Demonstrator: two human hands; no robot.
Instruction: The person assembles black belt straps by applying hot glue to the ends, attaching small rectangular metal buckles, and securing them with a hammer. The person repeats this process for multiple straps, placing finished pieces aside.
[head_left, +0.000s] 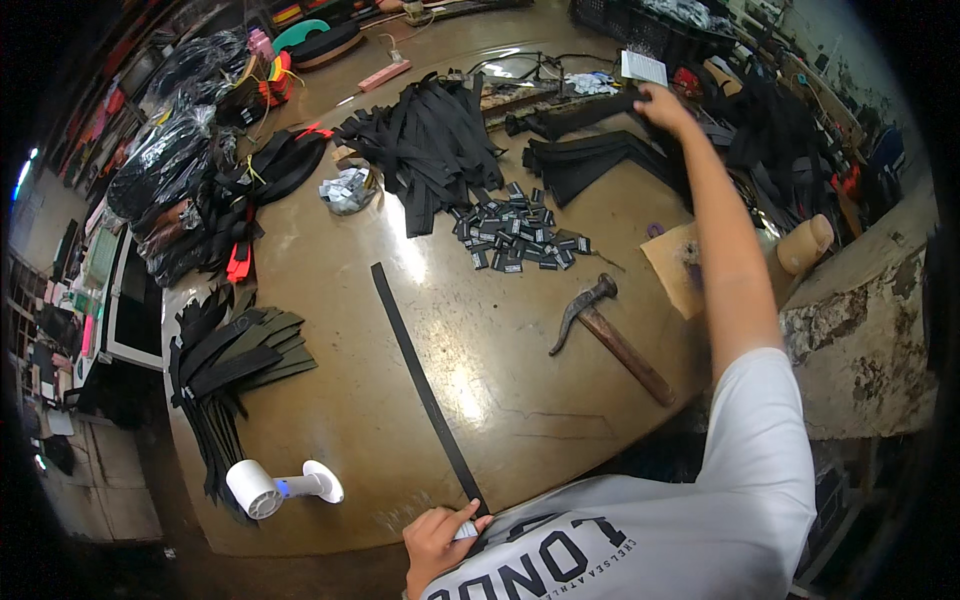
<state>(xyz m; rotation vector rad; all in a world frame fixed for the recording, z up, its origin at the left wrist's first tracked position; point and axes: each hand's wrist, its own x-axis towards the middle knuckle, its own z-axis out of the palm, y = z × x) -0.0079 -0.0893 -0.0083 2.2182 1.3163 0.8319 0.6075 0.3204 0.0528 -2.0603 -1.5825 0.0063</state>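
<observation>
My left hand (437, 540) is at the near edge of the brown table (500, 370), fingers closed on the near end of a long black strap (418, 375) that lies diagonally across the top. My right arm stretches far across the table; my right hand (662, 103) rests on a folded black strap piece (570, 118) at the back, fingers curled over its end. Whether it grips it is unclear.
A hammer (610, 335) lies right of centre. Small black labels (515, 238) are scattered mid-table, with piles of black straps (425, 150) behind and at the left (225, 370). A white handheld fan (280, 487) lies near the front edge. A cardboard sheet (675, 268) is at right.
</observation>
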